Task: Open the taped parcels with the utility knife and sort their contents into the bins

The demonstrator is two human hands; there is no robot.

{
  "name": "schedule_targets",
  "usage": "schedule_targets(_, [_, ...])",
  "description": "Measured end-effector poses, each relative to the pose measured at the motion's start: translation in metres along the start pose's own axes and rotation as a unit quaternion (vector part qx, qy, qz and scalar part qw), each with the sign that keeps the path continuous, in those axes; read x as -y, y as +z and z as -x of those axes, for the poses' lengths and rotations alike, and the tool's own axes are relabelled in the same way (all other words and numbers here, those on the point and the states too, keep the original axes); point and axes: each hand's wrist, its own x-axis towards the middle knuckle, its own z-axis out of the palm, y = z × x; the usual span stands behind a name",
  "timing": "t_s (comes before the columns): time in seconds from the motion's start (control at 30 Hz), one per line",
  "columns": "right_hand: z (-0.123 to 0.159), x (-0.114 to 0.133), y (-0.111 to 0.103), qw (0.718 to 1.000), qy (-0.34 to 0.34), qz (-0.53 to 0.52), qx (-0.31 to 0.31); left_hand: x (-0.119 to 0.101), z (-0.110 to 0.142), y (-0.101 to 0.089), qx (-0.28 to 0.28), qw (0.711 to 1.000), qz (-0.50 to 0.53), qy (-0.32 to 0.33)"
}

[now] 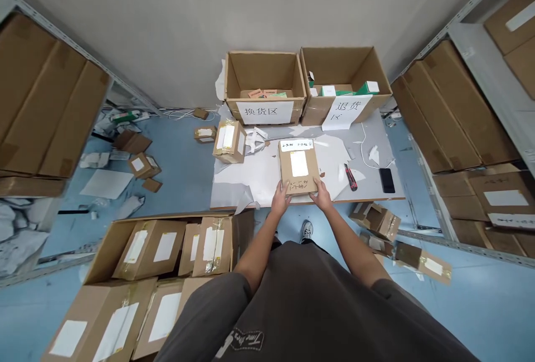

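Observation:
A flat cardboard box (285, 171) with white labels and handwriting on its top is between my hands at the front of the table (267, 183). My left hand (281, 199) grips its near left corner. At the near right corner, my right hand (321, 194) is closed on the same box. To the right of it lies a red and black utility knife (350, 177). A small taped carton (229, 142) with white labels stands at the table's left, beside crumpled white packing material (254, 140).
Two open cartons with paper signs, the left (265, 112) and right (311, 110), stand along the back, holding small boxes. A black phone (387, 181) and white cable (363, 147) lie at right. A large carton (106, 250) of parcels is at lower left. Shelves flank both sides.

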Motion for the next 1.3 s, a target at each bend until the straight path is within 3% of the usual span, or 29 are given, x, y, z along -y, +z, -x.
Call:
schedule_targets(0.33, [-0.007,0.005,-0.006,1.0,0.008,-0.015,0.012,-0.013,-0.001,-0.005,0.011,0.999,0.014,-0.049])
schedule_targets(0.5, [-0.005,0.018,-0.015,1.0,-0.002,-0.009,0.009,-0.024,-0.003,-0.016,0.0,0.999,0.006,-0.047])
schedule_targets(0.6, [-0.01,0.037,-0.036,1.0,-0.027,-0.003,-0.015,-0.041,-0.01,-0.039,-0.014,0.999,-0.008,-0.029])
schedule_targets(0.7, [-0.026,0.064,-0.071,0.998,-0.056,0.01,-0.038,-0.069,-0.022,-0.075,-0.038,0.999,-0.026,-0.005])
schedule_targets(0.8, [-0.053,0.094,-0.107,0.996,-0.069,0.043,-0.042,-0.099,-0.038,-0.112,-0.051,0.996,-0.062,-0.037])
schedule_targets(0.9, [-0.086,0.118,-0.129,0.994,-0.06,0.085,-0.02,-0.121,-0.06,-0.135,-0.063,0.989,-0.11,-0.081])
schedule_targets(1.0, [-0.115,0.131,-0.128,0.993,-0.027,0.105,0.043,-0.131,-0.084,-0.139,-0.039,0.983,-0.143,-0.109])
schedule_targets(1.1, [-0.128,0.13,-0.118,0.994,0.017,0.09,0.061,-0.131,-0.1,-0.134,-0.011,0.985,-0.136,-0.107])
schedule_targets(1.2, [-0.121,0.12,-0.114,0.996,0.024,0.072,0.044,-0.125,-0.097,-0.129,-0.007,0.991,-0.106,-0.076])
schedule_targets(1.3, [-0.098,0.108,-0.117,0.997,-0.018,0.078,0.004,-0.117,-0.076,-0.126,-0.019,0.993,-0.097,-0.06])
